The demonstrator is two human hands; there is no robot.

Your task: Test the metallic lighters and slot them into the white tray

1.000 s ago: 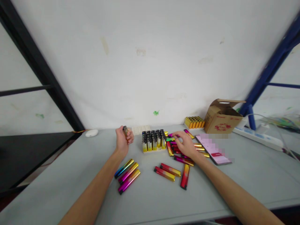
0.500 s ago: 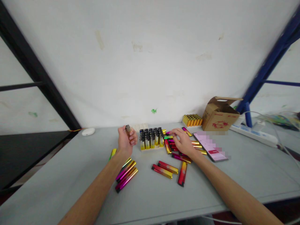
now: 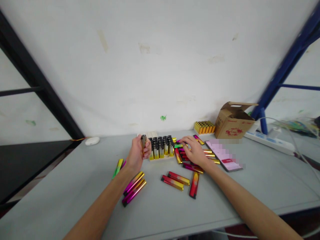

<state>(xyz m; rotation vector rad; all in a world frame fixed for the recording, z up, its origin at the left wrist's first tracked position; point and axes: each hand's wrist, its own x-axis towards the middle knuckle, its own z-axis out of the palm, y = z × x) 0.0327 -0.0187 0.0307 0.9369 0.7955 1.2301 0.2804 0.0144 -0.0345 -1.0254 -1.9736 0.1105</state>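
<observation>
My left hand is closed around an upright lighter, whose dark top sticks out above the fist. Right beside it stands a block of black-topped lighters with yellow lower ends, in rows in a pale tray. Bent at the fingers, my right hand rests over a pile of shiny red, purple and gold lighters, with its fingertips closed on a purple lighter; the hand partly hides this one. A green lighter lies just under those fingertips.
Purple-gold lighters and a green-yellow lighter lie near my left forearm. Red-gold lighters lie in front. At the back right are a tray of orange-yellow lighters, a cardboard box, a phone and a power strip.
My left hand has moved right with its lighter, up to the standing rows, uncovering more of the green-yellow lighter. My right hand has stayed at the pile, nearly unmoved.
</observation>
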